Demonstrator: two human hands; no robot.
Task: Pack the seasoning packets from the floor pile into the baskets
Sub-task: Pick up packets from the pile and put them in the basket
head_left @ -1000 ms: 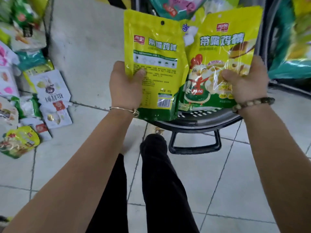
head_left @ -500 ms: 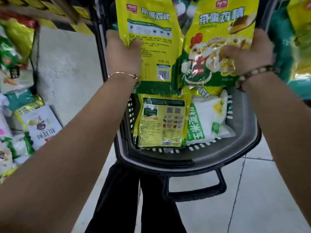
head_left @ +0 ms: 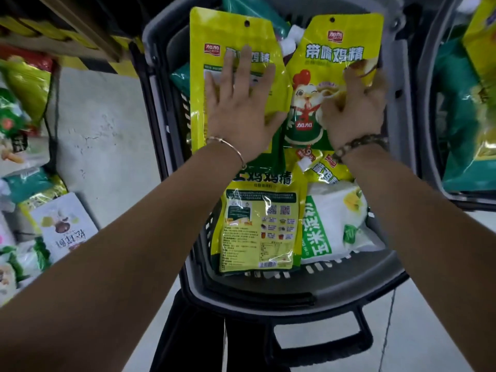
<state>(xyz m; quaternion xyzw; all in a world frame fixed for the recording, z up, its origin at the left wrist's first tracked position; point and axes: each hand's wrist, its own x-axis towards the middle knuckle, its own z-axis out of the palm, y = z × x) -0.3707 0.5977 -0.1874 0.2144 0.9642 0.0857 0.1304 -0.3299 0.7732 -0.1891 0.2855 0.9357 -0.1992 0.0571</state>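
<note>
Two glossy yellow-and-green packets lie side by side at the far end of the basket [head_left: 241,294], on top of the bags already in it. The left packet [head_left: 230,30] shows its printed back. The right packet [head_left: 308,84] shows a cartoon rooster, and each has a small round hang hole at the top. The left hand [head_left: 241,111] is flat on the left packet with straight, spread fingers, holding nothing. The right hand [head_left: 354,111] has its fingers bent over the right packet near its right edge, and the film crinkles under their tips.

Nearer in the basket lie a flat yellow pouch [head_left: 257,224], its back covered in small print and a barcode, and a plump white bag [head_left: 335,221] with green lettering. The basket is grey plastic with slotted walls, a smooth rounded rim and a dark loop handle.

A thin bangle [head_left: 228,143] circles the left wrist and a string of beads [head_left: 359,145] the right. The floor pile [head_left: 61,226] of shiny pouches sprawls to the left on the pale floor [head_left: 102,146]. A second basket [head_left: 429,103], with teal and yellow bags in it, stands to the right.
</note>
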